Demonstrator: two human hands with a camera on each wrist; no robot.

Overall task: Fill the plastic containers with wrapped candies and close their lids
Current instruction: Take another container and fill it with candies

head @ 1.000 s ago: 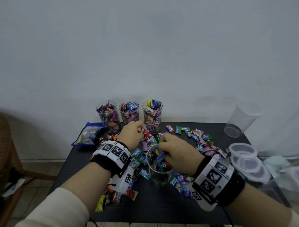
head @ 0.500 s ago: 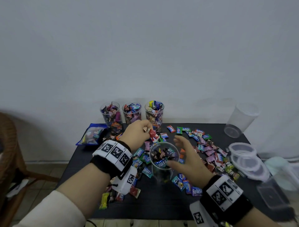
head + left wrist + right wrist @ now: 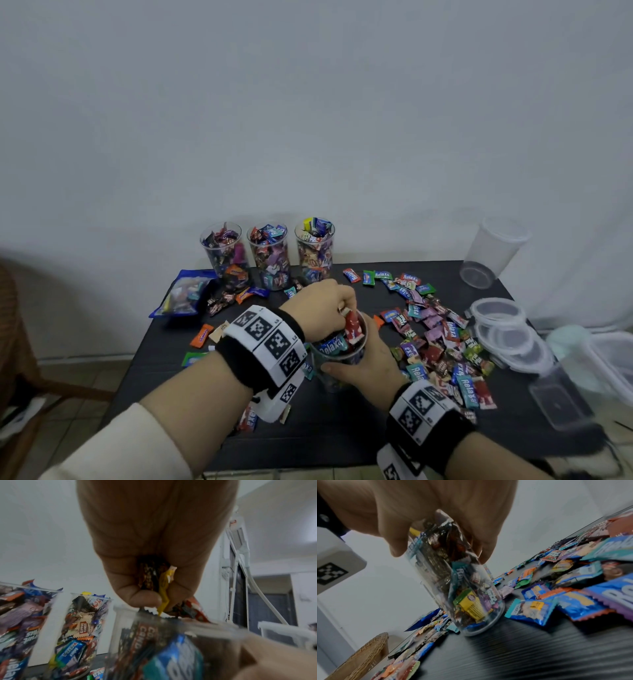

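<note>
A clear plastic container [image 3: 342, 359], partly full of wrapped candies, stands on the black table [image 3: 342, 431]. My right hand [image 3: 356, 359] grips its side near the rim, thumb towards me. My left hand [image 3: 346, 308] hovers over the mouth and pinches a bunch of candies [image 3: 154, 582] in brown and yellow wrappers. A red candy [image 3: 352, 325] sticks up at the rim below those fingers. In the right wrist view my right hand [image 3: 440, 545] wraps the container [image 3: 467, 595] from above. Loose candies [image 3: 435, 339] lie scattered to the right.
Three filled, lidless containers [image 3: 269, 253] line the table's back edge. An empty container [image 3: 493, 253] leans at the back right, with stacked lids [image 3: 503, 325] in front of it. A blue candy bag [image 3: 185, 294] lies back left. A wicker chair [image 3: 364, 655] stands left of the table.
My right hand has left the container's mouth, swung out to the right and now grips the container's side. My left hand has carried its candies from behind the container to over the mouth.
</note>
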